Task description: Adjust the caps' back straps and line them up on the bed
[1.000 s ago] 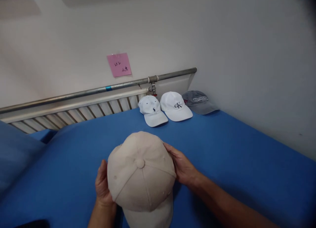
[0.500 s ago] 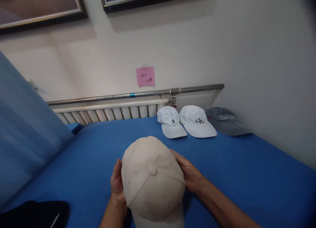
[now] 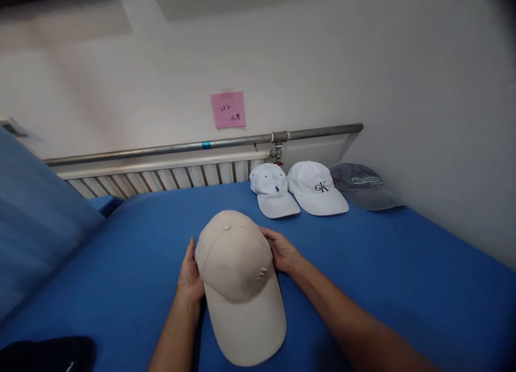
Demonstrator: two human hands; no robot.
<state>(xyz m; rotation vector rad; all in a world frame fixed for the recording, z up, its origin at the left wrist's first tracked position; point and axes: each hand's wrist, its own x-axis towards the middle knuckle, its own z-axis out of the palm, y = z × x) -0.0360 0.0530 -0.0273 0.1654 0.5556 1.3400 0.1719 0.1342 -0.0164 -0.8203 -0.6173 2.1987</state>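
A beige baseball cap (image 3: 236,259) is between my two hands, its brim pointing toward me and a small embroidered mark on its front. My left hand (image 3: 190,275) grips the cap's left side, thumb up along the edge. On the cap's right side, my right hand (image 3: 282,249) holds the rim, its fingertips partly hidden behind the crown. Beyond the hands stand a small white cap (image 3: 271,184) with a dark horse-rider logo, a white cap (image 3: 314,184) with "CK" lettering, and a grey cap (image 3: 360,184) in a row.
The caps lie on a blue-covered surface (image 3: 133,264). A black item (image 3: 48,355) sits at the lower left, below a blue curtain (image 3: 36,221). Behind are a radiator (image 3: 161,176), a metal pipe (image 3: 161,148) and a pink note (image 3: 228,109) on the wall.
The beige cap has moved away from me and tilted back, so its whole brim and front mark now show. Both hands have stayed on it. The view has tipped downward.
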